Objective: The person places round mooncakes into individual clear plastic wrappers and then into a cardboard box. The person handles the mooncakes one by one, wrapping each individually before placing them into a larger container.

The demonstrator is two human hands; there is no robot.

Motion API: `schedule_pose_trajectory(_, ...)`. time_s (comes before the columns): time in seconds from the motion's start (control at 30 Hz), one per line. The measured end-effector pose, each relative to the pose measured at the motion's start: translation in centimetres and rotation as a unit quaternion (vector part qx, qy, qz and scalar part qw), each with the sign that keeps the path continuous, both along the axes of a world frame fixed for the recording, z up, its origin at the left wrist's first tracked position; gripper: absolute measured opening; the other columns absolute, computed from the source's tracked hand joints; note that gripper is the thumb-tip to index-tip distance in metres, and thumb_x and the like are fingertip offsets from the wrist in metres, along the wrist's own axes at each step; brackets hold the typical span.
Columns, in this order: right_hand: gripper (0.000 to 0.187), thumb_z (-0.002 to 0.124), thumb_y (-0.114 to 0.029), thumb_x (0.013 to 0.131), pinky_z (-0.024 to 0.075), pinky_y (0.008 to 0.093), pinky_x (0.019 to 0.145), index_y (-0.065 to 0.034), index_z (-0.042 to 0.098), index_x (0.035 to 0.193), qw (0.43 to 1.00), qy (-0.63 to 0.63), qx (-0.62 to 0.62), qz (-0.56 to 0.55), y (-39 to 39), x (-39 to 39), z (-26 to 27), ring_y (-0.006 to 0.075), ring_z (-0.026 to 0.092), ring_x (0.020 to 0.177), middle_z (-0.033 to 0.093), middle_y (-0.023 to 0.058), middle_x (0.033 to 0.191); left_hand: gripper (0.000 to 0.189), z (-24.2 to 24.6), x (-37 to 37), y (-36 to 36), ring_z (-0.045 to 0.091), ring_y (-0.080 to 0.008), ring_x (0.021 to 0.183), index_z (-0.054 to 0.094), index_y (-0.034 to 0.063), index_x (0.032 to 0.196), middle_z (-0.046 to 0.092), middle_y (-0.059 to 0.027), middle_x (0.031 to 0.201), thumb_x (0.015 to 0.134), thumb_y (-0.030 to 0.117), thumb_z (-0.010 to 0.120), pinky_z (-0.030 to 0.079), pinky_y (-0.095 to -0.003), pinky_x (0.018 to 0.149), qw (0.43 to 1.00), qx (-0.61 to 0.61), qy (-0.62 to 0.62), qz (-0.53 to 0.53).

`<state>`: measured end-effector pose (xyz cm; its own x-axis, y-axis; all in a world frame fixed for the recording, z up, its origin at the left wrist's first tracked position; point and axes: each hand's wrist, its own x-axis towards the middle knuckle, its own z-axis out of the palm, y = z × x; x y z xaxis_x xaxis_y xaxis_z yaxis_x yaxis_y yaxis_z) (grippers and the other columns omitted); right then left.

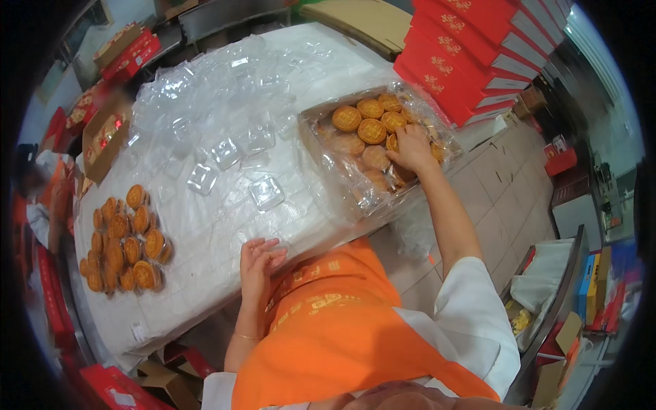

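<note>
My right hand (411,148) reaches into a plastic-lined cardboard box (315,148) of round mooncakes (372,131), its fingers on the cakes; whether it grips one is hidden. My left hand (260,259) hovers at the near table edge, fingers loosely curled and apart, nothing seen in it. A clear plastic tray (266,192) lies on the white-covered table (215,241) between my hands. Farther off is a large heap of clear plastic trays (205,97). Mooncakes in clear packaging (123,241) are grouped at the table's left.
Red gift boxes (461,56) are stacked beyond the mooncake box. Flat cardboard sheets (359,23) lie at the far edge. A co-worker in an orange apron (59,195) is at the far left, near an open carton (105,141). Open cardboard boxes (164,384) stand below the table's near left.
</note>
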<state>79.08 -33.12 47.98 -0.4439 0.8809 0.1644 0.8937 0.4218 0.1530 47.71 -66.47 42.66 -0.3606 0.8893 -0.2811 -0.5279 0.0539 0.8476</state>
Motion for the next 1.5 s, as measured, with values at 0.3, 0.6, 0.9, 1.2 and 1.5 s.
schedule_pose_trajectory(0.3,0.063,0.074,-0.045,0.075,0.0441,0.0474,0.096,-0.0025,0.059,0.118,0.998,0.057,-0.020,0.025,-0.1,-0.3,-0.4,0.0412,0.056,0.109,0.063,0.0249,0.108,0.033,0.5,0.5,1.4,0.058,-0.0374,0.118,0.051,0.0007,0.122,0.057,-0.0228,0.125,0.097,0.022,0.054,0.050,-0.0485,0.098,0.960,0.047,-0.274,-0.039)
schedule_pose_trajectory(0.6,0.063,0.083,-0.025,0.068,0.0449,0.0420,0.091,-0.0041,0.056,0.121,0.853,0.419,-0.109,0.291,-15.4,-10.2,5.1,0.0333,0.053,0.103,0.056,0.0133,0.111,0.032,0.2,1.6,1.6,0.057,-0.0356,0.118,0.054,-0.0030,0.119,0.057,-0.0221,0.126,0.101,0.023,0.048,0.050,-0.0498,0.098,0.943,0.038,-0.327,-0.039)
schedule_pose_trajectory(0.9,0.063,0.080,-0.031,0.070,0.0432,0.0430,0.089,-0.0104,0.058,0.126,0.835,0.323,-0.117,0.430,-22.2,-16.4,1.3,0.0325,0.053,0.103,0.056,0.0117,0.117,0.035,0.5,1.9,0.8,0.057,-0.0202,0.115,0.052,-0.0006,0.127,0.059,-0.0104,0.122,0.105,0.024,0.041,0.048,-0.0371,0.098,0.963,0.108,-0.247,-0.011)
schedule_pose_trajectory(1.2,0.068,0.082,-0.030,0.070,0.0386,0.0443,0.097,-0.0111,0.057,0.130,0.834,0.338,-0.126,0.417,-23.0,-17.0,-0.1,0.0321,0.049,0.113,0.053,0.0100,0.124,0.038,2.6,1.2,-0.4,0.056,-0.0171,0.114,0.045,-0.0024,0.133,0.055,-0.0118,0.126,0.099,0.011,0.054,0.050,-0.0310,0.097,0.985,0.074,-0.154,-0.007)
schedule_pose_trajectory(1.5,0.064,0.074,-0.020,0.081,0.0399,0.0416,0.102,-0.0054,0.047,0.138,0.809,0.441,-0.232,0.313,-22.9,-17.3,-1.2,0.0292,0.051,0.115,0.053,0.0134,0.125,0.039,1.6,1.0,0.0,0.057,-0.0183,0.116,0.043,-0.0028,0.134,0.056,-0.0121,0.126,0.097,0.004,0.053,0.050,-0.0319,0.098,0.983,0.080,-0.166,-0.021)
